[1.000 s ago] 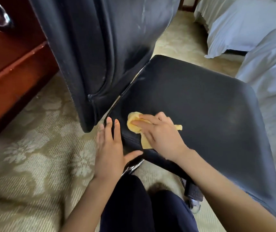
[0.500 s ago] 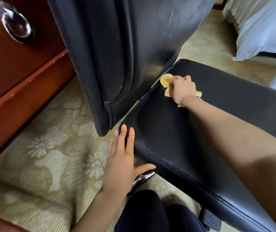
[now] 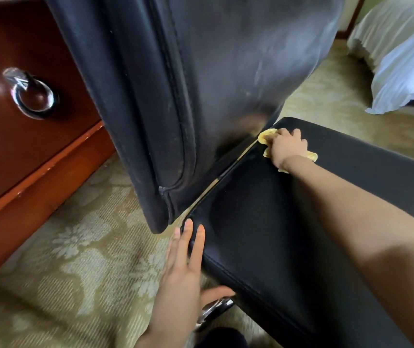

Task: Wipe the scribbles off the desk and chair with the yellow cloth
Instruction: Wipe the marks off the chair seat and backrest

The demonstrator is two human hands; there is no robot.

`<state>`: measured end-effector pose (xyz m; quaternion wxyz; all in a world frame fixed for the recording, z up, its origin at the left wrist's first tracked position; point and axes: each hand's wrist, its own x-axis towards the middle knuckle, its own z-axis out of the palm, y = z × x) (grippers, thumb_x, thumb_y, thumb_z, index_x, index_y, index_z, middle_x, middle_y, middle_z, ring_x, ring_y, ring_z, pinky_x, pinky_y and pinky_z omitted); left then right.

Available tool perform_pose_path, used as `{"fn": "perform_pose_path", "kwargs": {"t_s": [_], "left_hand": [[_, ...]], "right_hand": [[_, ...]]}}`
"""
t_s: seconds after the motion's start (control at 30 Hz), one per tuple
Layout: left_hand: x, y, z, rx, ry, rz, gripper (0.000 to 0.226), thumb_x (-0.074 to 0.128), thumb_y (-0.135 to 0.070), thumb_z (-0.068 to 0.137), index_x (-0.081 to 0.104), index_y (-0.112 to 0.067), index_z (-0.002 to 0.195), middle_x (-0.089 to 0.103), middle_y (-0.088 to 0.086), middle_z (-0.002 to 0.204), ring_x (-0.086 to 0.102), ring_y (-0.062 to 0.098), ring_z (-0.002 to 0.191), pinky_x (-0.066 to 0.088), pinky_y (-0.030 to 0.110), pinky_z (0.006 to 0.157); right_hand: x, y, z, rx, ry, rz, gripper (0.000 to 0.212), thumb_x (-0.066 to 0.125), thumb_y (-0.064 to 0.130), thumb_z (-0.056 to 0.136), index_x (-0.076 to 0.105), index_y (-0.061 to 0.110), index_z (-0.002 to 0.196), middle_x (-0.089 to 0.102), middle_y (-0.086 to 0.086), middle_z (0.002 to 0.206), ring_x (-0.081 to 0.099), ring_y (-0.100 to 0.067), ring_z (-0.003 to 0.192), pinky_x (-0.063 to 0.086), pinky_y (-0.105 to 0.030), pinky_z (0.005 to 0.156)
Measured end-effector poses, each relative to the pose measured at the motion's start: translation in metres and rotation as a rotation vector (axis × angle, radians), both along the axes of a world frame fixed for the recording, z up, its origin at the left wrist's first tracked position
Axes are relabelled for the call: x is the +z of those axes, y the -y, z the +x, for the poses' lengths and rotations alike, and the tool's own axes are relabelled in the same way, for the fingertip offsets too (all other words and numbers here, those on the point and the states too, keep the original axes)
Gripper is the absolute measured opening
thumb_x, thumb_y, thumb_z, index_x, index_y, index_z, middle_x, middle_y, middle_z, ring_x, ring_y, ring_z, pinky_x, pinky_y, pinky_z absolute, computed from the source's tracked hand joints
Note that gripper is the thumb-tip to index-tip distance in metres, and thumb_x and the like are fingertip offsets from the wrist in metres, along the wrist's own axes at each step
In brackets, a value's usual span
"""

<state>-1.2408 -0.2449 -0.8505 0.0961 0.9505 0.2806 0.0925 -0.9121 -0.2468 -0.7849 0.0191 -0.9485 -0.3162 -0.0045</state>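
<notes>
At the far corner of the chair seat (image 3: 263,234), about one o'clock from the middle of the head view, the right hand (image 3: 286,146) lies on top of the yellow cloth (image 3: 267,136) with its fingers curled over it, holding it against the black leather. The cloth is small, crumpled and pale yellow. It bunches out past the fingertips towards the crease under the chair back (image 3: 201,84), and a frilled edge shows beside the wrist. Faint pale streaks cross the chair back. At six o'clock the left hand (image 3: 183,270) rests flat with straight fingers along the seat's near corner, thumb spread beneath the edge. A red-brown desk (image 3: 25,146) with a ring handle (image 3: 34,95) stands at nine o'clock, and a patterned carpet (image 3: 88,259) lies below.
</notes>
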Motion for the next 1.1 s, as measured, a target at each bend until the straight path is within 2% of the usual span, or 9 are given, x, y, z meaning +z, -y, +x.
{"fn": "perform_pose_path", "kwargs": {"t_s": [0.1,0.27,0.4,0.57,0.77,0.93,1.0,1.03,1.1], "left_hand": [[0.003,0.0,0.0,0.026,-0.047,0.018,0.104,0.006,-0.082,0.075,0.043,-0.009,0.139,0.036,0.01,0.145,0.038,0.027,0.133,0.032,0.042,0.096],[0.009,0.001,0.0,0.05,-0.09,-0.008,0.105,0.0,-0.081,0.076,0.042,-0.007,0.139,0.038,0.011,0.145,0.045,0.031,0.127,0.034,0.041,0.097],[0.013,0.003,0.001,0.059,-0.127,-0.005,0.105,-0.001,-0.08,0.075,0.036,-0.006,0.14,0.045,0.015,0.143,0.05,0.032,0.126,0.044,0.04,0.096],[0.009,0.002,0.0,0.053,-0.114,-0.009,0.105,-0.001,-0.081,0.075,0.033,-0.005,0.141,0.045,0.017,0.143,0.047,0.034,0.128,0.043,0.043,0.098],[0.006,0.008,-0.006,0.06,-0.068,-0.008,0.112,0.019,-0.086,0.07,0.028,-0.003,0.144,0.029,0.017,0.151,0.036,0.035,0.136,0.036,0.047,0.104],[0.005,0.02,-0.018,0.226,-0.1,-0.165,0.12,0.011,-0.086,0.069,0.029,0.008,0.14,0.038,0.026,0.145,0.041,0.039,0.132,0.04,0.053,0.099],[0.003,0.021,-0.02,0.244,-0.097,-0.167,0.119,0.013,-0.087,0.068,0.029,0.008,0.14,0.039,0.025,0.144,0.043,0.038,0.131,0.04,0.053,0.099],[0.004,0.022,-0.021,0.246,-0.088,-0.159,0.12,0.017,-0.088,0.067,0.029,0.007,0.14,0.039,0.025,0.144,0.042,0.037,0.131,0.04,0.053,0.099],[0.008,0.023,-0.021,0.233,-0.037,-0.121,0.123,0.022,-0.088,0.065,0.022,0.006,0.144,0.029,0.024,0.15,0.033,0.036,0.137,0.033,0.05,0.106]], "right_hand": [[-0.001,0.004,-0.008,0.098,-0.007,-0.017,0.05,0.05,0.01,0.091,0.047,0.031,0.137,0.037,-0.002,0.139,0.028,-0.032,0.123,0.033,-0.04,0.095],[0.001,-0.004,-0.056,0.248,0.05,-0.09,0.042,0.046,0.014,0.093,0.051,0.02,0.134,0.036,-0.001,0.14,0.03,-0.031,0.119,0.032,-0.039,0.092],[0.004,-0.006,-0.097,0.358,-0.004,-0.096,0.049,0.042,0.012,0.092,0.048,0.033,0.135,0.035,0.0,0.142,0.028,-0.031,0.119,0.031,-0.041,0.095],[0.001,0.004,-0.139,0.42,-0.04,-0.077,0.054,0.04,0.008,0.093,0.042,0.036,0.139,0.031,0.002,0.145,0.029,-0.029,0.117,0.031,-0.039,0.094],[-0.003,0.025,-0.186,0.511,0.04,-0.015,0.048,0.038,0.014,0.098,0.039,0.037,0.14,0.029,0.002,0.149,0.033,-0.027,0.114,0.033,-0.037,0.092],[-0.006,0.046,-0.223,0.592,0.068,0.05,0.058,0.047,0.008,0.094,0.037,0.038,0.142,0.027,0.005,0.152,0.032,-0.026,0.117,0.032,-0.036,0.096],[-0.008,0.057,-0.233,0.623,0.097,0.092,0.057,0.056,0.01,0.09,0.043,0.037,0.138,0.033,0.005,0.149,0.038,-0.026,0.115,0.035,-0.036,0.093],[-0.008,0.062,-0.237,0.639,0.127,0.118,0.058,0.068,0.012,0.082,0.051,0.036,0.132,0.043,0.004,0.144,0.045,-0.026,0.109,0.041,-0.036,0.088],[-0.012,0.076,-0.242,0.639,0.162,0.154,0.069,0.089,0.014,0.052,0.066,0.033,0.114,0.06,0.002,0.125,0.057,-0.025,0.091,0.05,-0.035,0.072]]}}
